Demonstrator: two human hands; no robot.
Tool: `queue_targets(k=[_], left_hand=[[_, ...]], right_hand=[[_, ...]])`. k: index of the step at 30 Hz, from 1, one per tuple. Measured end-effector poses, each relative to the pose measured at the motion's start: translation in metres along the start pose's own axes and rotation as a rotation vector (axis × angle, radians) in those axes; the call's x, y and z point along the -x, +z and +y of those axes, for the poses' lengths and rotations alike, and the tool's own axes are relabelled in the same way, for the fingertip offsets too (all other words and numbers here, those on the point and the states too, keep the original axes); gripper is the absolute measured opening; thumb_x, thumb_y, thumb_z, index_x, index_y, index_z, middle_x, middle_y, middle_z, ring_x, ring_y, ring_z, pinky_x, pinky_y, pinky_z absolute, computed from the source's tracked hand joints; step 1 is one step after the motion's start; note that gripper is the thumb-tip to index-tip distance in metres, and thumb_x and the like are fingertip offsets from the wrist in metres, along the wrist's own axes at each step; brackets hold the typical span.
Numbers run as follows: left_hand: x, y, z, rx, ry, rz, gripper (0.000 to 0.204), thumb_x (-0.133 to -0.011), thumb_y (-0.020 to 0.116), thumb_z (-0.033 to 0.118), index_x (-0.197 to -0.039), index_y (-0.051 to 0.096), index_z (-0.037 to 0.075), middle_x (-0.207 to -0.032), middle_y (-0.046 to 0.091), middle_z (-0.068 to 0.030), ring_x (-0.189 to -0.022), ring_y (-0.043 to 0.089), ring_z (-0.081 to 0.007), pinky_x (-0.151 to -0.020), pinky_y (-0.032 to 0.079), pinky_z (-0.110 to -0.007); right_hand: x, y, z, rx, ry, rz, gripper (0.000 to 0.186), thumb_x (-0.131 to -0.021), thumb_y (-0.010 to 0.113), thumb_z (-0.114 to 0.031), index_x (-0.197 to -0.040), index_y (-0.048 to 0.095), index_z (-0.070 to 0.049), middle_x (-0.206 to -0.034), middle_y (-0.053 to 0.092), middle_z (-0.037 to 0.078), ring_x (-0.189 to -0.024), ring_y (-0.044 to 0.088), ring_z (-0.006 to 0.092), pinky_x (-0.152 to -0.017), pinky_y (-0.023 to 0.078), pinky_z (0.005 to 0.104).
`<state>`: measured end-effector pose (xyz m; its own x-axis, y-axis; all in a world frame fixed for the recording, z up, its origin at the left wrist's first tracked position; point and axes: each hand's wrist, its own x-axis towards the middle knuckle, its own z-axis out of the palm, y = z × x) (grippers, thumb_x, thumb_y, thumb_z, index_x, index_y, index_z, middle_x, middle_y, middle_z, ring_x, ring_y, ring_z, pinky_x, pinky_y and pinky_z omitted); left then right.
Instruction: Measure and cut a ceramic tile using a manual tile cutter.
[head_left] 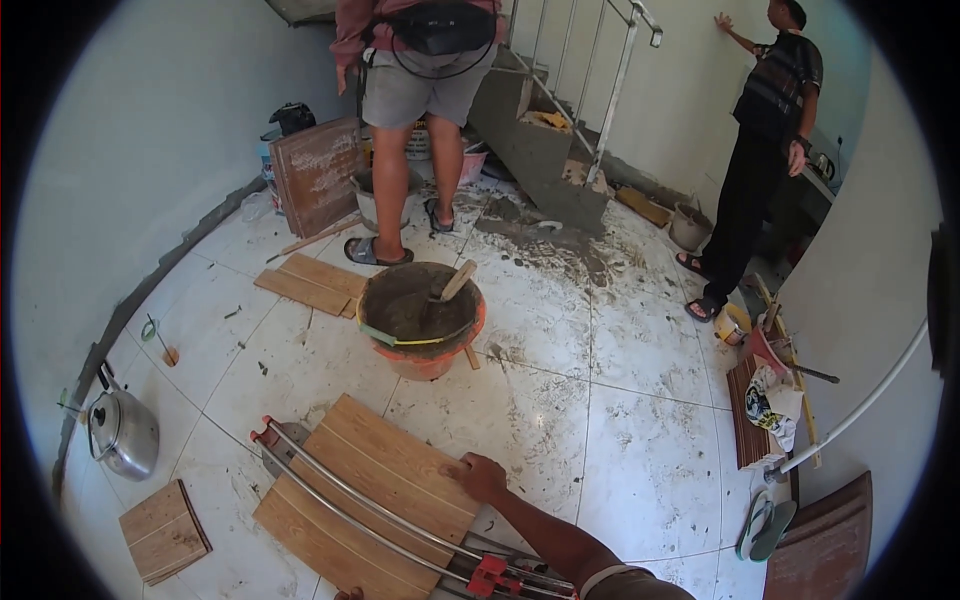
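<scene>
A wood-look tile (385, 470) lies under the twin metal rails of a manual tile cutter (375, 505), which stands on the floor in front of me. My right hand (483, 478) is closed on the tile's right edge, and its fingertips are partly hidden. At the bottom rim only the fingertips of my left hand (350, 594) show, close to the near end of the tile; whether they grip it is hidden. The cutter's red sliding carriage (492, 576) sits at the near end of the rails, by my right forearm.
Beyond the cutter stands a mortar bucket (422, 365) with a trowel (457, 283) in it. Cut tiles (165, 530) and a lidded metal pot (125, 435) are at left. Two people (430, 90) stand near the stairs (545, 150). Stacked tiles (748, 415) and sandals (768, 525) lie right.
</scene>
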<state>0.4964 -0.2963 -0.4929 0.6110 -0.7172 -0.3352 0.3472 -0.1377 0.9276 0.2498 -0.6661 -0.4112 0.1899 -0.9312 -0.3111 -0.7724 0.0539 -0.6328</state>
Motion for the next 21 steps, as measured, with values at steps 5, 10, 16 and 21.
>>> queue_targets(k=[5,10,16,21], left_hand=[[-0.016,-0.023,-0.030,-0.850,0.365,-0.085,0.025,-0.087,0.068,0.012,-0.110,0.064,0.004,-0.077,0.057,-0.0055,-0.072,0.061,-0.0190,-0.060,0.053,-0.038],[-0.028,-0.035,-0.057,-0.175,-0.153,-0.013,0.052,-0.078,0.072,0.024,-0.127,0.064,0.010,-0.089,0.064,-0.0065,-0.074,0.060,-0.0228,-0.059,0.051,-0.039],[-0.022,-0.029,-0.042,-0.724,0.520,-0.126,0.052,-0.078,0.072,0.023,-0.128,0.065,0.012,-0.088,0.066,-0.0037,-0.076,0.060,-0.0215,-0.059,0.051,-0.039],[-0.019,-0.026,-0.036,-0.464,0.269,-0.112,0.050,-0.077,0.073,0.022,-0.126,0.066,0.012,-0.089,0.067,-0.0034,-0.076,0.060,-0.0213,-0.060,0.051,-0.038]], right_hand=[[-0.010,0.006,0.013,-0.033,-0.034,-0.006,0.072,-0.076,0.065,-0.077,-0.085,0.067,-0.006,-0.069,0.067,0.010,-0.069,0.068,0.0269,-0.071,0.050,0.0420],[-0.009,-0.001,0.008,-0.025,-0.021,-0.038,0.072,-0.076,0.066,-0.077,-0.085,0.067,-0.005,-0.074,0.068,0.012,-0.075,0.069,0.0274,-0.073,0.050,0.0423],[-0.013,0.006,0.016,-0.028,-0.022,-0.033,0.074,-0.073,0.066,-0.079,-0.094,0.072,-0.008,-0.084,0.071,0.013,-0.084,0.069,0.0282,-0.076,0.051,0.0424],[-0.010,0.005,0.014,-0.039,0.000,-0.038,0.074,-0.073,0.067,-0.078,-0.096,0.072,-0.008,-0.086,0.071,0.013,-0.085,0.069,0.0285,-0.077,0.051,0.0420]])
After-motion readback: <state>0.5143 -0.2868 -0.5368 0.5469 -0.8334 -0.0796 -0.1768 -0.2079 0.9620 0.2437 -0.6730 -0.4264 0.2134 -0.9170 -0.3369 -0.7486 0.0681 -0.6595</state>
